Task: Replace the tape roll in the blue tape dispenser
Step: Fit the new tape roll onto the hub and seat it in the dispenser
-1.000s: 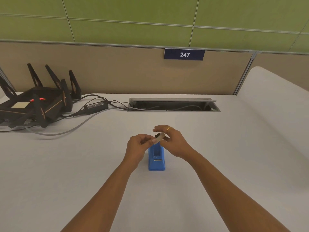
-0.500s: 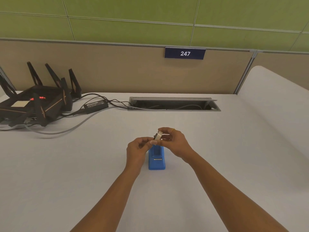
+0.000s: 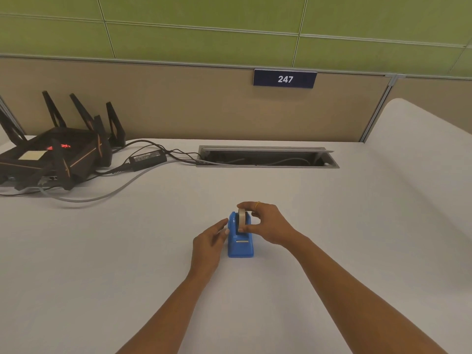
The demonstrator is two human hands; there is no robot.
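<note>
Green wall panels run above a tan partition at the back of a pale desk [image 3: 127, 251]. At the far left of the desk sits a black router [image 3: 51, 159] with upright antennas and red lights, and just to its right lies a black power adapter [image 3: 147, 157] whose cables trail toward a recessed cable tray [image 3: 268, 157] set into the desk near the partition. Above the tray, a dark blue plate reading 247 [image 3: 284, 78] is fixed to the partition. Nearer the person, the left hand [image 3: 208, 245] is released, its fingers loosely extended with the tips against the left side of the blue tape dispenser [image 3: 240, 245], which stands on the desk at centre. The tape roll [image 3: 241, 221] sits upright in the top of the dispenser. The right hand [image 3: 268, 223], with a ring on one finger, pinches the roll between thumb and forefinger. To the far right, a second pale surface [image 3: 421, 162] curves away.
</note>
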